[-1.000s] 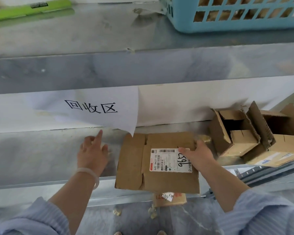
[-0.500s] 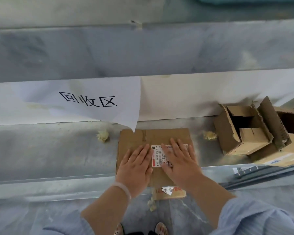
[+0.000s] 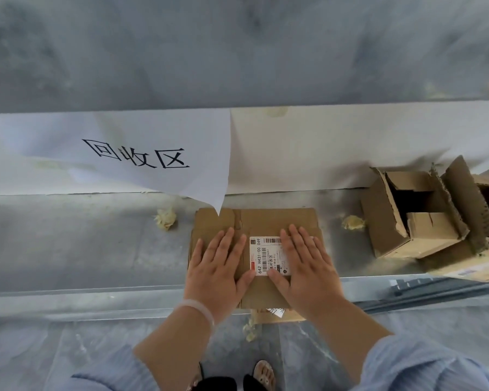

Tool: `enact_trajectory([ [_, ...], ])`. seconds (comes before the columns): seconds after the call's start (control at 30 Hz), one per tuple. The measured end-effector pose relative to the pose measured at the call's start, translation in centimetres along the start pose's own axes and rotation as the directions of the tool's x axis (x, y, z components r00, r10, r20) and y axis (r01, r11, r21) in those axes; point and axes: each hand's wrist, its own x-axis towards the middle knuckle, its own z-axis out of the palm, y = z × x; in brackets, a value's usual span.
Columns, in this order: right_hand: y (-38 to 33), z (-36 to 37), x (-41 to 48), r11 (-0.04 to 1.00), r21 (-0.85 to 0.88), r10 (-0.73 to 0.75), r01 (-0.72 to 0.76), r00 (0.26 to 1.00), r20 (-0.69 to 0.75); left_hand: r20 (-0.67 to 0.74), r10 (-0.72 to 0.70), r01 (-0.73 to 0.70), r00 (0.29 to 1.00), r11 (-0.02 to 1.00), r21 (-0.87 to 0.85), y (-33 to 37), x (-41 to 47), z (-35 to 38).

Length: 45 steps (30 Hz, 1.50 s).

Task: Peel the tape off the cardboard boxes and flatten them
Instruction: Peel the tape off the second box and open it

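A flattened brown cardboard box (image 3: 268, 221) with a white shipping label (image 3: 267, 256) lies on the metal shelf (image 3: 82, 249), its near end hanging over the shelf's front edge. My left hand (image 3: 218, 266) presses flat on its left half, fingers straight. My right hand (image 3: 305, 263) presses flat on its right half, partly over the label. Two opened boxes stand at the right: a smaller one (image 3: 412, 218) with its flaps up and a larger one (image 3: 480, 215) beside it, cut off by the frame's edge.
A white paper sign (image 3: 141, 156) with black characters hangs from the shelf above, its corner over the flat box. Crumpled yellowish tape balls (image 3: 165, 218) (image 3: 353, 222) lie on the shelf. Another cardboard piece (image 3: 291, 316) and scraps lie on the floor below.
My left hand came off the shelf onto the flattened box beside my right hand. Both hands have since spread apart, baring the label. The view tilted downward.
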Motion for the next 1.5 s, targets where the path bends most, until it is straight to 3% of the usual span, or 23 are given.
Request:
enact_trajectory([
  [0.47,0.0,-1.2,1.3,0.999,-0.006,0.034,-0.034,0.999,0.022,0.020,-0.063,0.063,0.998,0.998,-0.001,0.5,1.3,-1.4],
  [0.63,-0.7,-1.3,2.8,0.997,-0.046,-0.059,0.063,0.996,0.069,0.022,-0.041,0.042,0.999,0.999,-0.005,0.8,2.4,-0.9],
  [0.83,-0.7,-1.0,3.0,0.998,-0.060,-0.006,0.012,0.996,0.090,0.064,-0.053,0.054,0.997,0.998,-0.015,0.7,2.7,-0.9],
  [1.13,-0.4,-0.8,2.9,0.995,-0.017,0.103,-0.102,0.994,0.038,0.002,-0.154,0.154,0.988,0.985,-0.078,0.6,2.2,-0.4],
  [1.5,-0.2,-1.0,2.9,0.988,0.014,0.154,-0.155,0.987,0.042,0.044,-0.133,0.137,0.990,0.985,-0.109,-0.1,2.5,-0.6],
])
